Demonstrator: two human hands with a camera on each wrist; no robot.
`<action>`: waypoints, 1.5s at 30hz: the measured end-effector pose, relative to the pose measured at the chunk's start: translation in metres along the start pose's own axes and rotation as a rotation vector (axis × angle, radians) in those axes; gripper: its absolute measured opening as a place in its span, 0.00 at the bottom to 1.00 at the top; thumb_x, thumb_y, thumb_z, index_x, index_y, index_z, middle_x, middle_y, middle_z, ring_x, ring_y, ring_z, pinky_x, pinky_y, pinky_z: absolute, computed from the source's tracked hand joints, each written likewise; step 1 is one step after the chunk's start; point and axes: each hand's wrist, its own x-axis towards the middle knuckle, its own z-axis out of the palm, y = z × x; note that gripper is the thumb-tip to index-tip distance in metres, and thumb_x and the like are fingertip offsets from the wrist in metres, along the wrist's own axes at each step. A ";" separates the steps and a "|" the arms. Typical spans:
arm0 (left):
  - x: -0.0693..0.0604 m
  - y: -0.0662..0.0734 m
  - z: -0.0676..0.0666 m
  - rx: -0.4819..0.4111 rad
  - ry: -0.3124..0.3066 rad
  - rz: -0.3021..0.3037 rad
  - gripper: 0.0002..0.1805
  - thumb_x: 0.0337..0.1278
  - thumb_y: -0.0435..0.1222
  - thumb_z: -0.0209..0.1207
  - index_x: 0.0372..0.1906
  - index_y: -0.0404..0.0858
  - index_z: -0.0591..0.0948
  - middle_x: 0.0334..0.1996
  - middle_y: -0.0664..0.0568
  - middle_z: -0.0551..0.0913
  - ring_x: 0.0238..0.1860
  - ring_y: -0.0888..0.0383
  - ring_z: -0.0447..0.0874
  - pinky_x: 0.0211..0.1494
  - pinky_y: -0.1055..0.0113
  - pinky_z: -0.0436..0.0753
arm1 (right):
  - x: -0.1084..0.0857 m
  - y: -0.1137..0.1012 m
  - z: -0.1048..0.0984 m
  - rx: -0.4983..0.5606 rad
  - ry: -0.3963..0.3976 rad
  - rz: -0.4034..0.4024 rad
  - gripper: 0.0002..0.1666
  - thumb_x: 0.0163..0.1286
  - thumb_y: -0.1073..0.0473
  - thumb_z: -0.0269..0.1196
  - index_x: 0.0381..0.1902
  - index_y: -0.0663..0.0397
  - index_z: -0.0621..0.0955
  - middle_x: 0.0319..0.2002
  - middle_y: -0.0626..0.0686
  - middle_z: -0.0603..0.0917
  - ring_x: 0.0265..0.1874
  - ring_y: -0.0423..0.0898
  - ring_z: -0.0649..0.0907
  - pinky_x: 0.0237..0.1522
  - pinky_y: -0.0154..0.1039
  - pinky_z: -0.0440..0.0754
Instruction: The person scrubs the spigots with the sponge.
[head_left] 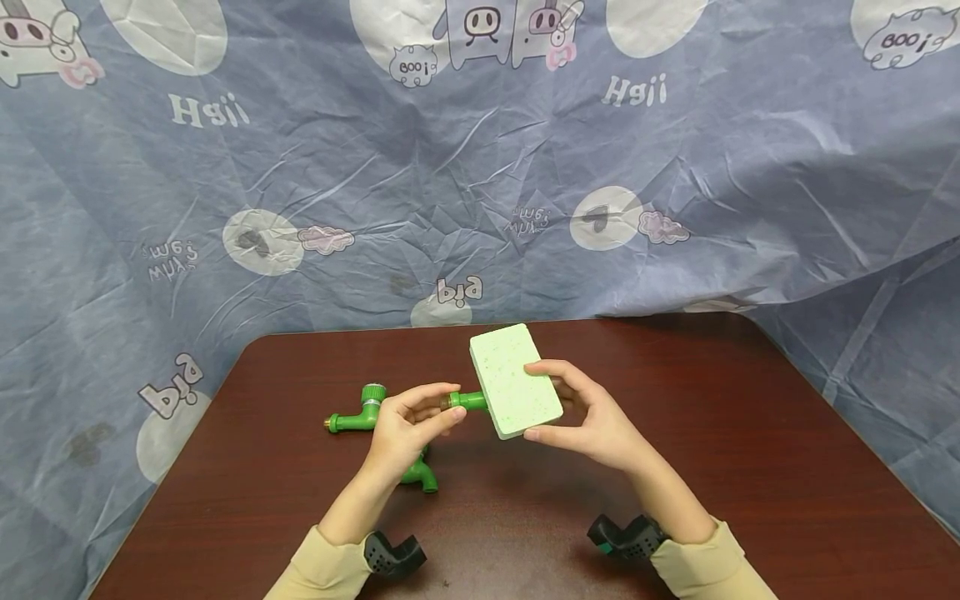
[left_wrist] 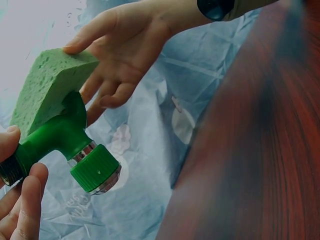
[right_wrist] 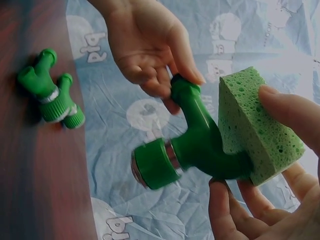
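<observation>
A green plastic faucet (right_wrist: 197, 147) is held up over the table; my left hand (head_left: 408, 425) pinches it by its threaded inlet end. My right hand (head_left: 592, 417) grips a light green sponge (head_left: 513, 382) by its edges, thumb on one face. The sponge lies against the faucet's body and spout. In the head view the sponge hides most of this faucet; only its inlet pipe (head_left: 470, 401) shows. Both wrist views reveal the ribbed green knob (left_wrist: 97, 169) with its chrome collar, pointing away from the sponge.
Two more green faucets lie on the dark red-brown table, one (head_left: 352, 422) left of my left hand, the other (head_left: 422, 475) partly hidden beneath it. A blue printed cloth (head_left: 480, 167) hangs behind the table. Each wrist wears a black device (head_left: 628, 537).
</observation>
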 end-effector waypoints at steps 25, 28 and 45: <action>0.000 0.002 0.000 0.004 -0.011 -0.018 0.19 0.49 0.26 0.66 0.47 0.22 0.78 0.32 0.52 0.85 0.29 0.57 0.85 0.30 0.62 0.84 | 0.000 0.000 -0.001 -0.033 -0.001 -0.013 0.40 0.48 0.72 0.73 0.59 0.55 0.70 0.48 0.55 0.78 0.39 0.49 0.81 0.39 0.38 0.81; 0.001 0.003 -0.003 -0.003 0.009 -0.010 0.19 0.49 0.26 0.65 0.47 0.22 0.78 0.32 0.52 0.85 0.30 0.54 0.86 0.30 0.62 0.84 | 0.000 -0.002 -0.006 -0.033 0.025 -0.019 0.41 0.47 0.74 0.72 0.59 0.57 0.70 0.46 0.56 0.79 0.38 0.49 0.81 0.39 0.38 0.81; 0.000 0.000 0.000 -0.031 -0.036 -0.006 0.20 0.51 0.25 0.64 0.49 0.19 0.76 0.32 0.49 0.86 0.30 0.53 0.86 0.29 0.62 0.84 | 0.000 -0.001 -0.001 -0.018 -0.007 -0.011 0.40 0.48 0.72 0.73 0.59 0.56 0.70 0.46 0.56 0.79 0.39 0.50 0.81 0.39 0.39 0.81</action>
